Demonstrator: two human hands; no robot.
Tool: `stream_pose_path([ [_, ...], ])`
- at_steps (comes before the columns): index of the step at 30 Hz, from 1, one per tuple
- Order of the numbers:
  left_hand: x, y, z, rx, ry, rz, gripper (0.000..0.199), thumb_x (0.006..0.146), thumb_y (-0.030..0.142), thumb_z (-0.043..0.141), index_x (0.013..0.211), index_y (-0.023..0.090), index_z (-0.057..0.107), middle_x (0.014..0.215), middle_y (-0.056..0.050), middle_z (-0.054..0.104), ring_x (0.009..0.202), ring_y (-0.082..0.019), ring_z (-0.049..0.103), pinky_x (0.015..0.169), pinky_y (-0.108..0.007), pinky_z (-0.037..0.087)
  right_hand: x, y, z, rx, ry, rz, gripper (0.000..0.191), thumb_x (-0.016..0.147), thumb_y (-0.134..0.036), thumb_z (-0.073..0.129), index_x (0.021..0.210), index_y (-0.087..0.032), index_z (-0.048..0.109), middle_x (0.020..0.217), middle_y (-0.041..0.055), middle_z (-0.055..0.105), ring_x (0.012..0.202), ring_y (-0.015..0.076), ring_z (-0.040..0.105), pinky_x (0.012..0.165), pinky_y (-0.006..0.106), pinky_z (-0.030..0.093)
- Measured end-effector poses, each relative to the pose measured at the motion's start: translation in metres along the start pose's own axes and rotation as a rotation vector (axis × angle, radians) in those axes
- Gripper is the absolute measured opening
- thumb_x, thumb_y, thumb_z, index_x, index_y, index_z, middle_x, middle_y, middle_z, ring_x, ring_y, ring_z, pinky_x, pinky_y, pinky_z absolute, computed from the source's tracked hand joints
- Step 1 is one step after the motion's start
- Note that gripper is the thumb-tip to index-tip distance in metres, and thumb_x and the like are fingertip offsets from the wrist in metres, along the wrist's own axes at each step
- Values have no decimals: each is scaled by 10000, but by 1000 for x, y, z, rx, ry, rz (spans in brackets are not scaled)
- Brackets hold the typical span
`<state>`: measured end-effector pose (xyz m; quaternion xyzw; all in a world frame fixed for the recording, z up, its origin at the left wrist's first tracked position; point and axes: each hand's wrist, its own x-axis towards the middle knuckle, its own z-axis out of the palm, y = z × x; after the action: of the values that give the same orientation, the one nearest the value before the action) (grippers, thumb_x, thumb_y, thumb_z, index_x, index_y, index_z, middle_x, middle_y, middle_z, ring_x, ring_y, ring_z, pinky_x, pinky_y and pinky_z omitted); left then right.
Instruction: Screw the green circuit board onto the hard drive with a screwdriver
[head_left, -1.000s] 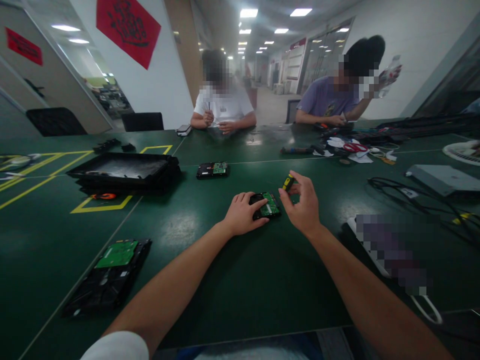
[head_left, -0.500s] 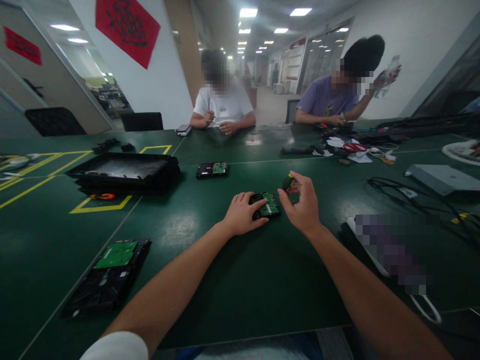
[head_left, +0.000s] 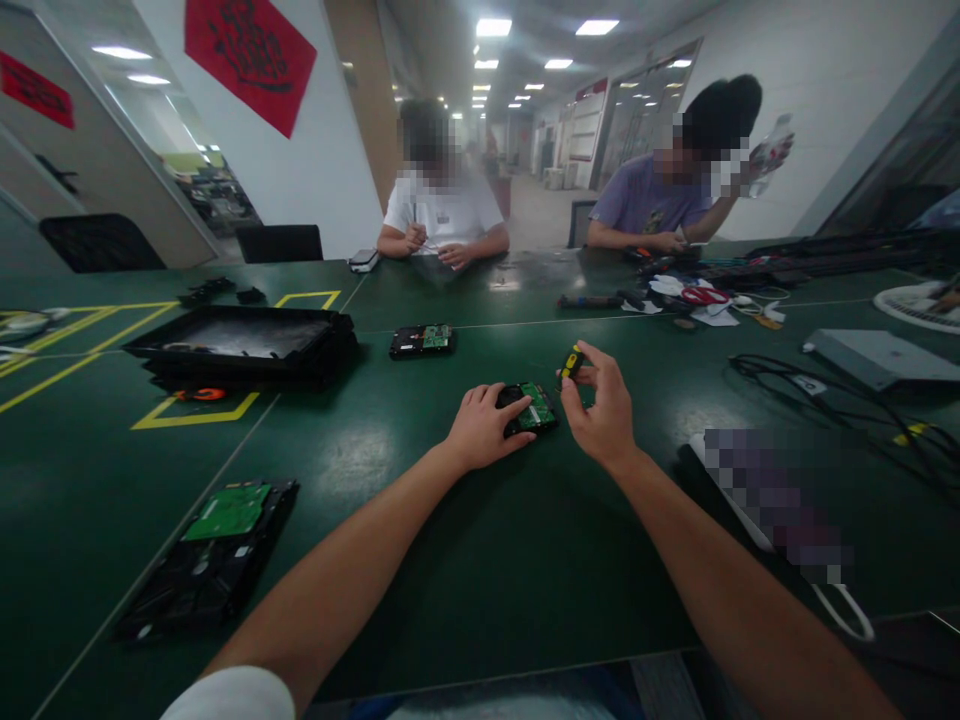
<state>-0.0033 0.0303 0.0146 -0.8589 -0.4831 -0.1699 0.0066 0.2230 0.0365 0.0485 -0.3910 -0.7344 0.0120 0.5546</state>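
A hard drive (head_left: pixel 538 408) with its green circuit board facing up lies flat on the table. My left hand (head_left: pixel 490 428) grips it from the left side, fingers and thumb laid over its edge and board. Between the thumb and fingers of my right hand (head_left: pixel 602 405) is a screwdriver (head_left: pixel 572 362) with a yellow and black handle, held upright at the drive's right end. Its shaft and tip are too small or hidden to make out.
Two more hard drives (head_left: pixel 423 340) (head_left: pixel 210 555) lie farther back and front left. A black tray (head_left: pixel 247 335) stands at left. Cables (head_left: pixel 810 385), a grey box (head_left: pixel 885 357) and a blurred pouch (head_left: pixel 772 510) occupy the right. Two people (head_left: pixel 442 215) (head_left: pixel 652 195) sit opposite.
In my right fingers the screwdriver handle has turned, so more of its yellow side shows. My left hand stays on the hard drive. The whole view has shifted slightly.
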Motion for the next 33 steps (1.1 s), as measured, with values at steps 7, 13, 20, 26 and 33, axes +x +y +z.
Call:
stream_pose_path([
  [7,1,-1,0,1,-1,4,684,926,721,551,1490,336,579,1547,-162,466,1400,-417,424,1109,-593,374,1,1,0,-21,37,7,589,943,-275,667,1488,-302,445,1286,108,575,912,224,666,815,460,649],
  [13,0,-1,1,1,12,12,656,933,699,562,1463,314,599,1544,-170,467,1402,-409,428,1120,-593,369,1,0,-1,0,7,-11,555,971,-248,604,1501,-288,447,1327,126,584,1010,251,682,874,481,639],
  [20,-1,-1,3,-12,25,7,631,930,663,595,1462,324,600,1551,-149,468,1405,-401,426,1129,-598,366,0,2,0,-24,38,26,583,940,-293,674,1482,-297,459,1306,117,591,912,239,685,814,478,651],
  [26,-1,-2,4,-4,32,11,634,934,673,581,1464,324,601,1549,-155,465,1407,-405,423,1126,-598,369,0,2,0,3,3,16,563,978,-271,615,1511,-283,433,1346,126,594,961,233,700,891,469,637],
  [33,-1,-2,4,-13,34,15,632,932,664,590,1463,321,602,1541,-153,470,1402,-401,425,1133,-598,365,-1,3,1,-42,42,34,598,942,-305,676,1491,-290,441,1285,113,591,881,217,662,812,452,646],
])
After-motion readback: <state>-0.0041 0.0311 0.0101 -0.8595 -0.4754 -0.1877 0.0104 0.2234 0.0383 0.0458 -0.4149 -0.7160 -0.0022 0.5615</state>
